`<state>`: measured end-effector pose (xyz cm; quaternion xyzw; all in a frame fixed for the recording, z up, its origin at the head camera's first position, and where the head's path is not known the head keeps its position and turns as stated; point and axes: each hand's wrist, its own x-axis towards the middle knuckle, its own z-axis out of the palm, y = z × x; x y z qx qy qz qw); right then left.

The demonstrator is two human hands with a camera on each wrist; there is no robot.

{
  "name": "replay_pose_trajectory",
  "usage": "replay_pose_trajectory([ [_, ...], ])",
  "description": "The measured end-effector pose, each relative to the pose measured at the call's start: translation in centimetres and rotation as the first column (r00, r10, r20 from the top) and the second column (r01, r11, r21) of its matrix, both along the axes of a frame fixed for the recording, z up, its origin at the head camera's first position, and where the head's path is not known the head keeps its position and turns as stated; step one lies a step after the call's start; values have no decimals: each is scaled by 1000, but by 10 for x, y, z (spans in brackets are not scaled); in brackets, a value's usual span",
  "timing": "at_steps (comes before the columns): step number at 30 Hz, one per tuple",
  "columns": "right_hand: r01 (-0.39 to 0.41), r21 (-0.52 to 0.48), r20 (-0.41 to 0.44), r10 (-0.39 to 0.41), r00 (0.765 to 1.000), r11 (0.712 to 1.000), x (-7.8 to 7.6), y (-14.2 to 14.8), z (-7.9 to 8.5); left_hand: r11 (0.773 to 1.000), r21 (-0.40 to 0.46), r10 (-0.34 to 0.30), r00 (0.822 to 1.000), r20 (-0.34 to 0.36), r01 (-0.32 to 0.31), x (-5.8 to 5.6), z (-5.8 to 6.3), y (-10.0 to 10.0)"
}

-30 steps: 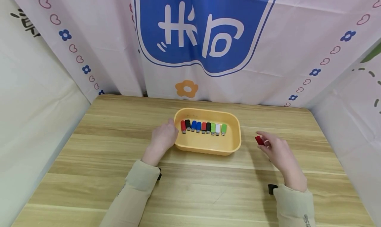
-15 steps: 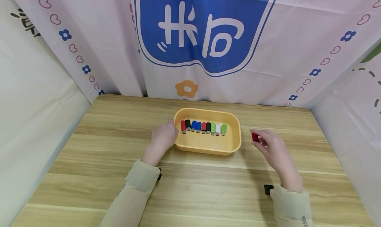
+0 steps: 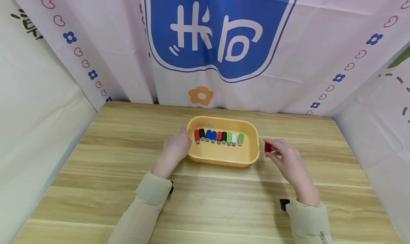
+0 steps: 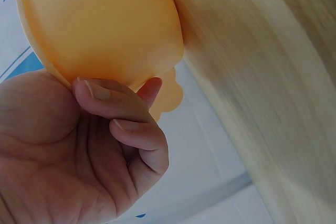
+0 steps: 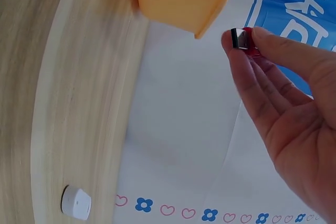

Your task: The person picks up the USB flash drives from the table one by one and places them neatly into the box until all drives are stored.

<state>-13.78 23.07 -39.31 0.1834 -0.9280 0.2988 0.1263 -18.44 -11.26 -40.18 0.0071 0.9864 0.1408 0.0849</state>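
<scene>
My left hand [image 3: 177,144] grips the left end of a yellow plastic tray [image 3: 221,161], its curled fingers [image 4: 137,135] against the wall at the rim. Several USB sticks lie side by side in a row inside, among them a red one [image 3: 196,134], a blue one [image 3: 213,135], a white one [image 3: 234,138] and a green one [image 3: 241,138]. Just right of the tray, my right hand [image 3: 288,162] pinches a red USB stick [image 3: 267,148] between thumb and fingers. Its metal plug shows in the right wrist view, while the hand covers part of its body.
The tray stands on a wood-grain table [image 3: 205,205] toward the back. A printed cloth [image 3: 128,55] hangs behind the table's far edge. A small white object [image 5: 77,203] lies on the table in the right wrist view.
My right hand has moved left toward the tray with the red USB stick, which now stands more upright in the head view. The left hand and the tray have stayed still.
</scene>
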Motion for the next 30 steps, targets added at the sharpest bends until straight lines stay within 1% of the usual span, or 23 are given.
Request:
replay_pose_trajectory([
  [5, -6, -34, 12, 7, 1000, 999, 0, -6, 1, 1000, 7, 7, 1000, 14, -7, 0, 1, 0],
  [11, -6, -59, 59, 9, 998, 998, -1, -15, 2, 1000, 5, 16, 999, 28, -17, -1, 0, 0],
  [14, -18, -63, 55, 22, 998, 998, -3, -18, 2, 1000, 5, 17, 999, 28, -17, -1, 0, 0],
  [18, -41, -44, 40, 43, 998, 998, -6, -22, 1, 1000, 8, 14, 1000, 25, -14, -1, -1, 1],
  [21, -48, -26, 56, 50, 997, 998, -9, -25, 3, 1000, 9, 15, 1000, 22, -16, -1, -1, 1],
  [26, -64, 9, 130, 62, 990, 998, -16, -33, 5, 1000, 12, 13, 1000, 12, -13, -2, -2, 0],
  [30, -89, 73, 184, 75, 980, 993, -21, -40, 5, 1000, 6, 9, 1000, 0, -9, -2, -3, 0],
])
